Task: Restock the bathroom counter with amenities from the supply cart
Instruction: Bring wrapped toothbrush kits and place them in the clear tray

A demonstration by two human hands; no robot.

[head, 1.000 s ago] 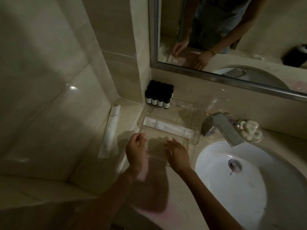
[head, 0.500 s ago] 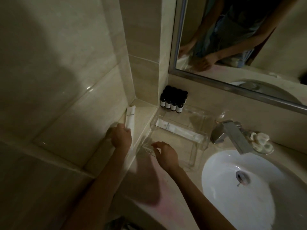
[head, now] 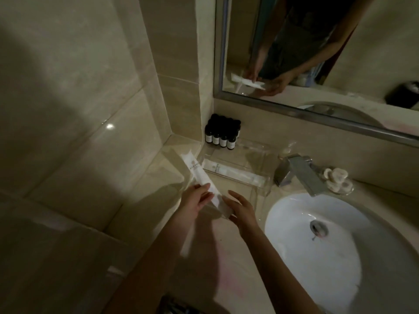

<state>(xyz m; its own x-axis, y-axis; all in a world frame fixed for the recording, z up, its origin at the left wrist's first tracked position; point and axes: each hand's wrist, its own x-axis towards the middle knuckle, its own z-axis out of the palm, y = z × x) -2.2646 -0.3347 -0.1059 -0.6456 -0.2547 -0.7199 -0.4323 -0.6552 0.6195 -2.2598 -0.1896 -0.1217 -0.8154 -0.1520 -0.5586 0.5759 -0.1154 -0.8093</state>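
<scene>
A long white wrapped amenity packet is lifted off the counter, slanting from upper left to lower right. My left hand pinches it near its middle. My right hand holds its lower end from the right. A second white packet lies inside the clear acrylic tray just beyond my hands. Several small dark bottles with white labels stand in the corner behind the tray.
The white sink basin lies to the right, with a chrome faucet at its rim. A small glass dish of white items sits behind the faucet. A tiled wall closes the left side; the mirror hangs above.
My left hand picked the white packet up from the ledge by the wall and brought it right, toward the tray. My right hand has come up to hold its lower end.
</scene>
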